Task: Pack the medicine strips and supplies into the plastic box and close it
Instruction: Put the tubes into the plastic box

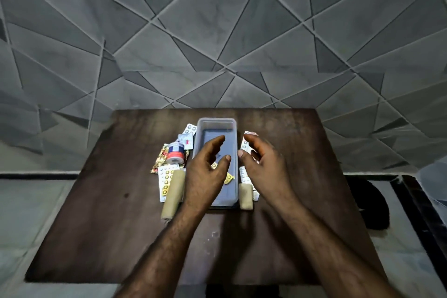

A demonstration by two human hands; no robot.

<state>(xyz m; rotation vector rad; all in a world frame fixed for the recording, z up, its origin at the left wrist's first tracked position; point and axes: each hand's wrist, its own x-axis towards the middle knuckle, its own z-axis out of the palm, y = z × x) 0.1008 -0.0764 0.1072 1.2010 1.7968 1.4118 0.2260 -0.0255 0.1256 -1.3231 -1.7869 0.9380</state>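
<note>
The clear rectangular plastic box (216, 126) sits open in the middle of the dark brown wooden tabletop (302, 152), and both hands hover over it. The left hand (205, 172) is above the box itself, its fingers (215, 144) spread and loosely curved, holding nothing. The right hand (263, 167) hangs just past the box's right wall, its fingers (252, 140) likewise spread and empty.

Packing looks barely begun. Under the left fingers, inside the box, lies a small yellow-gold blister strip (228, 178), partly hidden by the thumb; whether more lies beneath the palm cannot be told. The rest of the box floor that shows is bare.

Most supplies are still outside. Left of the left fingers sit a white tape roll with a red and blue label (175, 151), a crinkled red-and-gold foil strip (162, 155), several silver blister strips (189, 129), a white strip with yellow tablets (165, 176) and a long beige rolled bandage (173, 195). Beneath and beside the right fingers lie more silver blister strips (244, 145), and nearer the wrist a shorter beige bandage roll (246, 196) rests against the box's right wall.

No lid can be picked out with certainty. So nearly everything remains: gathering both piles, laying them in the box, then closing it.
</note>
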